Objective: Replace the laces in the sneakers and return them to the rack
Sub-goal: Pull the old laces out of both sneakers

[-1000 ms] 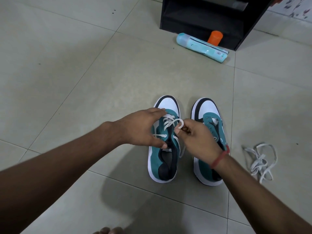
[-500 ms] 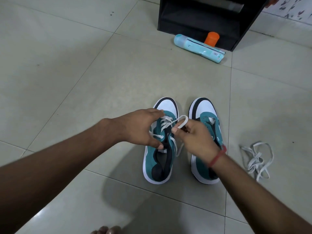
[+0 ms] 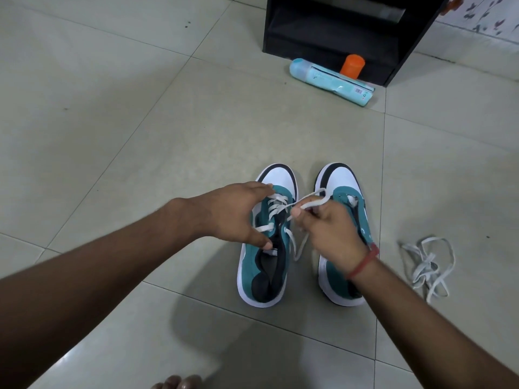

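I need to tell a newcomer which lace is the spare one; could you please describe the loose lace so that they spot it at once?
Start at the pair of teal sneakers in the middle of the tiled floor. Right of them, apart from both shoes, lies the loose lace, a white tangle flat on a tile. Unlike the white lace threaded through the left sneaker, it is in no shoe and no hand touches it.

Both forearms reach in from the bottom corners, bare and angled toward each other. The left hand is arched palm down, fingers spread and curved, thumb tip pressed low and fingertips set further forward. The right hand is curled tight, thumb and forefinger pinched together at its front, knuckles up. A red thread band circles the right wrist. Toes peek in at the bottom edge.
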